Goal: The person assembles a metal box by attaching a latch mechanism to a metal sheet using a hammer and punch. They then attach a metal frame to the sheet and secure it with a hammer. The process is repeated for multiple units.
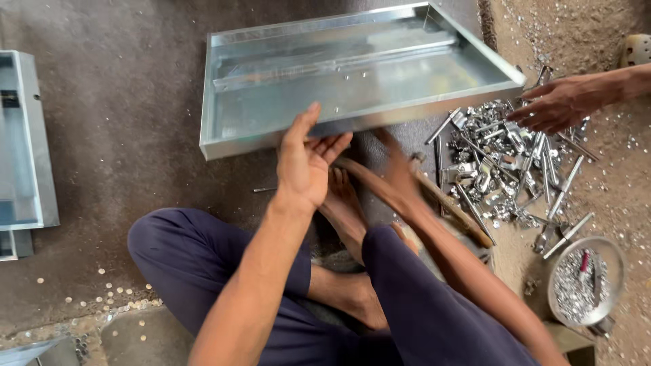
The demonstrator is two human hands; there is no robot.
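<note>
We sit cross-legged on the dark grey floor in dark blue trousers, and before us lies a shallow rectangular tray of shiny galvanised sheet metal, tilted with its near rim raised towards us. Our left hand is at that near rim, fingers stretched and only loosely curled, the thumb up against the tray's front wall; it touches the wall without closing round it. Our right hand is blurred, just below the tray's near edge, and it seems wrapped round a brown wooden handle that runs down to the right, though we cannot tell how tight the hold is. Right of the handle lies a heap of bright zinc-plated brackets, bolts and rods on the floor. Another person's hand reaches in from the right edge over the top of that heap, fingers spread and holding nothing that we can see. Lower right stands a round metal bowl filled with small silvery fasteners. At the left edge lies a second galvanised sheet-metal tray, partly out of view, well apart from ours. Small pale round slugs are scattered on the floor near our left knee
</note>
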